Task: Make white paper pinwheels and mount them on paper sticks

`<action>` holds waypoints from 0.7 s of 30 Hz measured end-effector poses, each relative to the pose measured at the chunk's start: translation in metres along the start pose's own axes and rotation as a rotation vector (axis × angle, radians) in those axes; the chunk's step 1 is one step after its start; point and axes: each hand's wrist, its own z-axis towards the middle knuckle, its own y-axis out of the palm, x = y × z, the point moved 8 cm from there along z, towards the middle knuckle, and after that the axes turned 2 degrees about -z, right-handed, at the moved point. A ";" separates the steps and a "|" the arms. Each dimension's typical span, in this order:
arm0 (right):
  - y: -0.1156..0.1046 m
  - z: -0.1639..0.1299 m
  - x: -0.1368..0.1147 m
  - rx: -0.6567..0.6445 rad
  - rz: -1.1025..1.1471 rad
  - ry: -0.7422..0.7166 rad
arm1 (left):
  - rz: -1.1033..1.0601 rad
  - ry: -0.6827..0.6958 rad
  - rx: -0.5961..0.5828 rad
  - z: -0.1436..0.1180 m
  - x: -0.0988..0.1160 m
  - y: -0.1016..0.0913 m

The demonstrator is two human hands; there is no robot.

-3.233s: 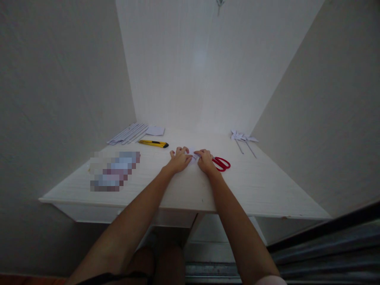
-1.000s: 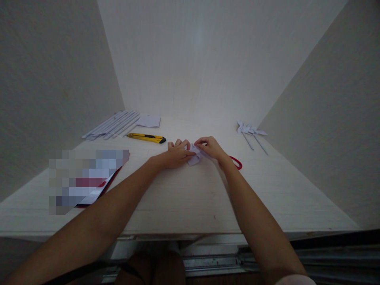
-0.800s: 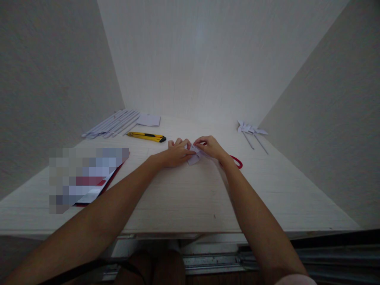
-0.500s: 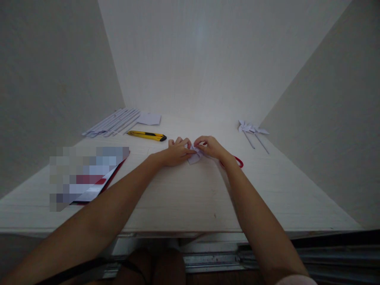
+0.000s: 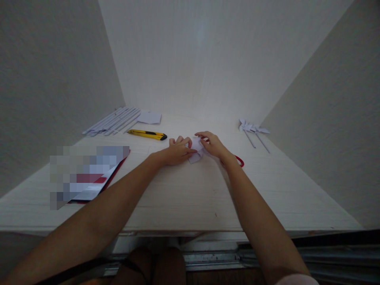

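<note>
A pale table (image 5: 187,202) stands before me against a whitish back wall (image 5: 190,59), between greyer side walls (image 5: 53,71), all dimly lit.

Fingers (image 5: 191,151) partly hide the white paper (image 5: 196,143).

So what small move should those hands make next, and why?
Perhaps the right hand should press along the right side of the folded paper: its fingers are already there, and the left hand rests on the other side, apparently steadying it.
</note>
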 end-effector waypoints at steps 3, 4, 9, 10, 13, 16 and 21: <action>0.002 -0.003 -0.002 -0.019 -0.104 0.017 | -0.004 0.002 0.001 0.001 0.000 0.001; 0.002 -0.005 -0.001 -0.021 -0.162 0.040 | -0.002 -0.001 -0.001 0.001 -0.001 0.001; 0.008 -0.001 -0.002 -0.027 -0.224 0.106 | 0.008 -0.038 -0.020 0.001 -0.003 0.000; 0.011 0.004 -0.004 -0.061 -0.200 0.102 | 0.012 -0.045 -0.028 0.001 -0.003 0.000; 0.023 0.019 -0.013 -0.228 -0.180 0.070 | 0.026 -0.064 -0.046 0.000 -0.003 -0.001; 0.033 0.030 -0.025 -0.409 -0.192 -0.001 | 0.029 -0.075 -0.048 0.001 -0.003 0.000; 0.030 0.039 -0.026 -0.410 -0.221 0.006 | 0.011 -0.109 -0.063 0.001 -0.005 0.004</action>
